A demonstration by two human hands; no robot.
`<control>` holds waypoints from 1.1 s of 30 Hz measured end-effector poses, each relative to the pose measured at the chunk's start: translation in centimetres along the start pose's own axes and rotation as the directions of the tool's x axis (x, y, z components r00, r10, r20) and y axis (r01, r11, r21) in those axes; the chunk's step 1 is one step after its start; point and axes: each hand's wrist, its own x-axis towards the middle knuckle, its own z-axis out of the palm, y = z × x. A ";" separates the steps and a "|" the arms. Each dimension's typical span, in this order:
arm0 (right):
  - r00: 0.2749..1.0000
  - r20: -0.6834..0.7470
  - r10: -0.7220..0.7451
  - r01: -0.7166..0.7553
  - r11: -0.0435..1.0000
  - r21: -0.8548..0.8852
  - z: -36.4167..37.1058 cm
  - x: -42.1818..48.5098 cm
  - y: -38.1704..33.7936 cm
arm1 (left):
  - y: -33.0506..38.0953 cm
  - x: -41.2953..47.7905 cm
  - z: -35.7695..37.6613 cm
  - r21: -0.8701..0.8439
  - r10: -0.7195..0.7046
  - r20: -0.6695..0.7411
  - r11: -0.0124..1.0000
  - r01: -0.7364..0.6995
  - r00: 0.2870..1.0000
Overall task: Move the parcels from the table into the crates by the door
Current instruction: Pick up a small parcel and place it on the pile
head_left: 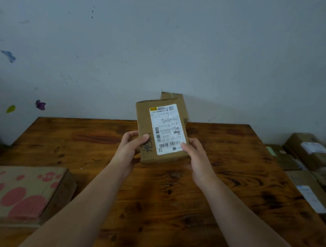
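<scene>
Brown cardboard parcel (160, 131) with a white shipping label (166, 129) is held above the wooden desk (222, 176): left hand (132, 148) and right hand (194, 155) fingers clamped on its lower corners. Another parcel (180, 105) leans behind it.

A white shipping label (165, 129) is carried on the brown parcel (145, 118). Its large line is partly read as "H10 00 59", above barcodes, and the small print is illegible. A black scribble (147, 146) is seen beside it. Labels on the boxes (300, 143) beyond the tabletop's right edge are blurred.
</scene>
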 end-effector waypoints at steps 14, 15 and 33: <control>0.985 0.069 0.157 -0.158 0.987 0.022 -3.4 0.7 -1.8 | 3.0 1.7 -0.8 0.209 -0.116 0.050 0.972 0.103 0.992; 0.980 0.104 0.168 -0.166 0.986 -0.021 -3.5 0.6 -2.0 | 3.3 1.5 -0.8 0.269 -0.187 0.102 0.951 0.154 0.977; 0.954 -0.188 0.234 -0.121 0.874 0.471 -2.0 2.5 1.2 | -1.2 1.9 0.7 0.005 -0.119 -0.026 0.993 0.119 0.993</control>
